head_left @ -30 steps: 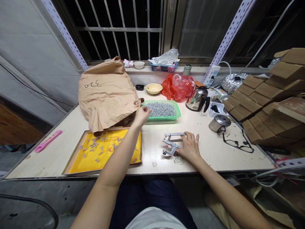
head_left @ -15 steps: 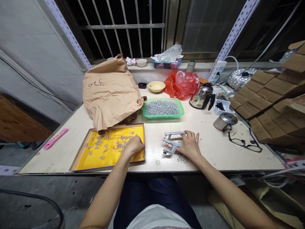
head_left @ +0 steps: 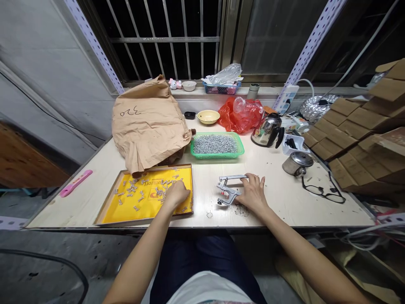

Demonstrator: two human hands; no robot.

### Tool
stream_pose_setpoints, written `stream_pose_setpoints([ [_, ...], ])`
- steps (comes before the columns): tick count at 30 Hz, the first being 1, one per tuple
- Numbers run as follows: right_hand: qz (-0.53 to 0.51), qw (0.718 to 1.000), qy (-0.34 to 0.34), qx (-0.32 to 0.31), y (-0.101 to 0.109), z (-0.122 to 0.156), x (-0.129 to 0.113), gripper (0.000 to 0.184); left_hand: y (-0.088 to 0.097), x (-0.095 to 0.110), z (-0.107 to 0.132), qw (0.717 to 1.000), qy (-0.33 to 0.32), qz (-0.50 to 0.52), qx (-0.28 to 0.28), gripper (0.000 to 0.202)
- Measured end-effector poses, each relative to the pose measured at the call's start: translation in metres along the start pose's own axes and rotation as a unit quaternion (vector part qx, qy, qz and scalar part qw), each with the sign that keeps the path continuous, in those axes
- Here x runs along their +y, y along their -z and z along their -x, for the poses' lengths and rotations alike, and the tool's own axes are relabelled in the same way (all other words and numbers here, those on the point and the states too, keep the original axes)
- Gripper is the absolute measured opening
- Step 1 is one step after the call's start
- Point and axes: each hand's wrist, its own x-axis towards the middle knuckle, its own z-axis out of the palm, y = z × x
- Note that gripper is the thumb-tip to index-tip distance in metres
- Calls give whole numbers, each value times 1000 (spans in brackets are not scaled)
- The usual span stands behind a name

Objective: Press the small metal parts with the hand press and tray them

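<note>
My left hand (head_left: 176, 194) rests over the right part of a yellow-lined cardboard tray (head_left: 109, 212), its fingers curled down among several small metal parts (head_left: 134, 191) scattered there; what it holds is hidden. My right hand (head_left: 253, 193) lies on the handle of a small grey hand press (head_left: 228, 191) that stands on the pale table (head_left: 284, 202), fingers wrapped on its handles. A green basket (head_left: 240, 148) full of small silver parts sits behind the press.
A crumpled brown paper bag (head_left: 147, 120) lies behind the tray. A steel kettle (head_left: 268, 131), a small lidded metal pot (head_left: 295, 162) and black glasses (head_left: 322, 190) stand at right, beside stacked cardboard boxes (head_left: 354, 126). A red plastic bag (head_left: 240, 114) and yellow bowl (head_left: 208, 116) are at the back. A pink tool (head_left: 76, 183) lies at left.
My left hand came back from the green basket to the yellow tray, where more metal parts now lie. My right hand stayed on the press.
</note>
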Motion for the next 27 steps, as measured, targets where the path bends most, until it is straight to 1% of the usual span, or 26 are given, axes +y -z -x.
stream_pose_setpoints([
  [4, 0, 1000, 3, -3, -2, -1, -2, 62, -2, 9, 8, 996, -10, -93, -2, 10],
  [8, -5, 1000, 9, 0, 0, -2, -5, 63, -1, 15, 10, 995, -14, -98, -5, 11],
  [10, -8, 1000, 6, 2, 2, -2, -5, 64, 1, 15, 11, 998, -10, -67, 19, 9],
  [11, -9, 1000, 4, 2, 3, -2, -5, 64, 2, 16, 13, 998, -9, -34, 44, 9],
  [13, -12, 1000, 8, 1, 5, -3, -5, 67, 0, 20, 19, 992, -24, 88, 88, 12],
  [14, -13, 1000, 13, 1, 6, -3, -5, 69, -3, 24, 23, 980, -39, 174, 90, 14],
  [15, -12, 1000, 19, 1, 6, -4, -6, 72, -7, 29, 27, 960, -54, 266, 74, 15],
  [17, -6, 1000, 29, 3, 8, -5, -9, 75, -20, 41, 36, 903, -62, 426, 3, 18],
  [19, 4, 999, 35, 7, 10, -7, -13, 78, -34, 53, 43, 850, -38, 521, -66, 19],
  [21, 14, 999, 39, 12, 11, -8, -16, 79, -45, 62, 48, 819, -6, 564, -104, 18],
  [23, 23, 999, 44, 16, 13, -9, -18, 79, -52, 66, 50, 807, 16, 578, -117, 17],
  [27, 31, 998, 46, 16, 14, -8, -19, 78, -56, 65, 51, 813, 39, 571, -108, 14],
])
